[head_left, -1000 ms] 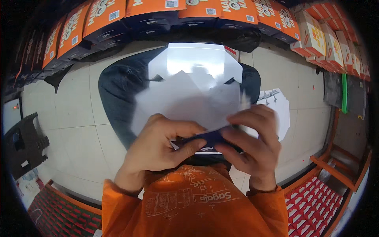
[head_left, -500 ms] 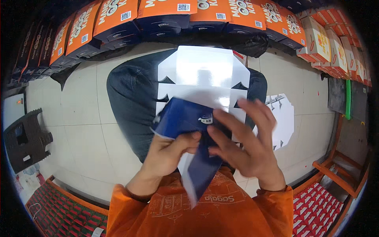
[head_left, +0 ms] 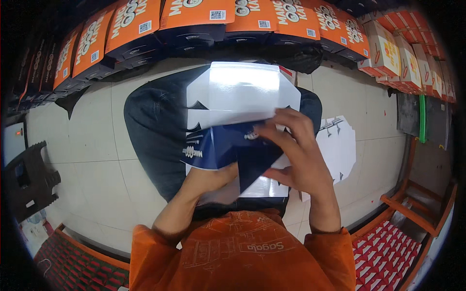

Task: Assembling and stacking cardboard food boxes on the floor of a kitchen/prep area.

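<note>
A dark blue, partly folded cardboard box [head_left: 224, 143] with small white print is held over my lap. My left hand [head_left: 208, 180] grips it from below, its fingers hidden behind the blue panels. At the box's right side, my right hand [head_left: 306, 157] has bent fingers on the upper edge and its thumb lower down by a slanted panel. Under the box, a flat white die-cut cardboard blank [head_left: 245, 92] with dark notches lies across my crossed legs, its upper half showing and its middle covered.
More white cardboard blanks [head_left: 340, 150] lie on the tiled floor at my right. Orange-and-navy boxes [head_left: 194, 19] line the far side, with white-and-orange boxes [head_left: 388, 53] at far right. A black plastic stool [head_left: 31, 179] is at left. Red-and-white packs [head_left: 386, 250] fill a wooden frame at lower right.
The blue box has turned and flattened over the white blank, and its hanging lower flap has swung up. My right hand's fingers have closed in on its right edge.
</note>
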`<state>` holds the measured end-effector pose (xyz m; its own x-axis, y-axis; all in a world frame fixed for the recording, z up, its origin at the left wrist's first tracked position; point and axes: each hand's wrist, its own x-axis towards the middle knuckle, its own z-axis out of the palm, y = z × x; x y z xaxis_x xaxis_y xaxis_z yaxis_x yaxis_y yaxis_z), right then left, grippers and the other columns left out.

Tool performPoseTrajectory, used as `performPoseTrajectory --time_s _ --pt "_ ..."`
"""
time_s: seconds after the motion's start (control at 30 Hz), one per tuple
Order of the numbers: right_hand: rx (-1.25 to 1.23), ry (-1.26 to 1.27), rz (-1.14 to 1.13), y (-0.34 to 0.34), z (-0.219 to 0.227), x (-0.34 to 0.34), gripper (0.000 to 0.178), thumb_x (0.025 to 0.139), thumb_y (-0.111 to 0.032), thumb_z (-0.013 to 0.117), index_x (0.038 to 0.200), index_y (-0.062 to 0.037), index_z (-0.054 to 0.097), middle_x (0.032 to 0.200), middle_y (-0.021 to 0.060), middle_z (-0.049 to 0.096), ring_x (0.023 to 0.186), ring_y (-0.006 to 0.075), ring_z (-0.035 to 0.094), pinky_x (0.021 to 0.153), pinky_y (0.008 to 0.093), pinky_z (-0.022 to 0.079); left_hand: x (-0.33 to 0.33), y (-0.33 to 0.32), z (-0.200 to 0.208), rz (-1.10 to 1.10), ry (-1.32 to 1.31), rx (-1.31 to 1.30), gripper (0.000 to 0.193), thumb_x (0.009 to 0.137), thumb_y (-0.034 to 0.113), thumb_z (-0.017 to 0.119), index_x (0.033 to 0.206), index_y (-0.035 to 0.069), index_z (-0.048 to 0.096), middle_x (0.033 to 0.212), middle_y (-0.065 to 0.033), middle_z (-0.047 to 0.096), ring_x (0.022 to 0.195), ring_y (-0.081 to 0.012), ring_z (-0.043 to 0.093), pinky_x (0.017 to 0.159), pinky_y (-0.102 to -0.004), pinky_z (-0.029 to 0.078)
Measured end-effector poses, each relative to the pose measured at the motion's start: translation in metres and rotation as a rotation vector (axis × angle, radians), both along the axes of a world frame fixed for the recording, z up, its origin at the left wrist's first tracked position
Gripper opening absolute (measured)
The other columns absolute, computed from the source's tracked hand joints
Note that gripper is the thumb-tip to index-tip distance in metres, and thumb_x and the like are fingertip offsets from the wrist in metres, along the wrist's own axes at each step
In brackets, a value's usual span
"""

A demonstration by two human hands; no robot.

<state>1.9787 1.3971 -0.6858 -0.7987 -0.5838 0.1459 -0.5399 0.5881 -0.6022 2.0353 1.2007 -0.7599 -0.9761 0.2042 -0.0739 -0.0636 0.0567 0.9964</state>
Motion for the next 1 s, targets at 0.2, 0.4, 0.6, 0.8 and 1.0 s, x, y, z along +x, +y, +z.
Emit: performPoseTrajectory --time_s 0.2,0.4,0.6,0.8,1.0 --pt "0.006 -0.211 0.192 0.008 -0.003 0.000 0.085 0.053 -0.028 0.087 0.128 -0.0082 0.054 0.123 0.0117 0.050 0.111 0.0283 0.054 0.094 0.0392 0.043 -0.005 -0.062 0.020 -0.534 -0.100 0.194 0.057 0.078 0.029 0.075 0.123 0.001 0.053 0.120 -0.0206 0.056 0.114 -0.0322 0.054 0.098 -0.0429 0.043" --pt "-1.102 -0.695 -0.235 0.007 -0.043 0.017 0.047 0.074 -0.019 0.081 0.111 -0.0002 0.058 0.106 0.0032 0.058 0.102 0.0139 0.056 0.083 0.0317 0.049 0.022 -0.078 0.020 0.451 -0.195 0.349 0.080 0.067 0.040 0.075 0.129 0.000 0.045 0.131 -0.0216 0.045 0.122 -0.0323 0.047 0.102 -0.0405 0.037" --pt "-0.432 -0.179 -0.245 -0.018 -0.040 0.034 0.065 0.086 -0.048 0.061 0.129 -0.0013 0.049 0.126 0.0210 0.048 0.113 0.0325 0.049 0.095 0.0441 0.038 0.004 -0.030 0.006 -0.134 -0.107 0.631 0.102 0.056 0.051 0.074 0.135 -0.002 0.036 0.142 -0.0226 0.033 0.130 -0.0324 0.039 0.106 -0.0382 0.031" --pt "-0.209 0.214 -0.341 -0.025 -0.021 0.037 0.080 0.084 -0.077 0.028 0.092 -0.0120 0.074 0.121 0.0151 0.052 0.106 0.0286 0.045 0.093 0.0395 0.036 0.001 -0.017 0.033 0.002 -0.095 0.547 0.109 0.056 0.039 0.076 0.143 -0.003 0.026 0.145 -0.0220 0.029 0.134 -0.0326 0.033 0.111 -0.0391 0.023" --pt "-0.368 0.100 -0.213 -0.029 -0.022 0.035 0.082 0.096 -0.059 0.013 0.093 -0.0038 0.074 0.092 0.0098 0.069 0.096 0.0260 0.054 0.098 0.0466 0.038 0.006 -0.019 0.030 -0.090 -0.087 0.318 0.113 0.058 0.054 0.068 0.143 -0.008 0.028 0.148 -0.0251 0.027 0.140 -0.0376 0.024 0.113 -0.0420 0.018"
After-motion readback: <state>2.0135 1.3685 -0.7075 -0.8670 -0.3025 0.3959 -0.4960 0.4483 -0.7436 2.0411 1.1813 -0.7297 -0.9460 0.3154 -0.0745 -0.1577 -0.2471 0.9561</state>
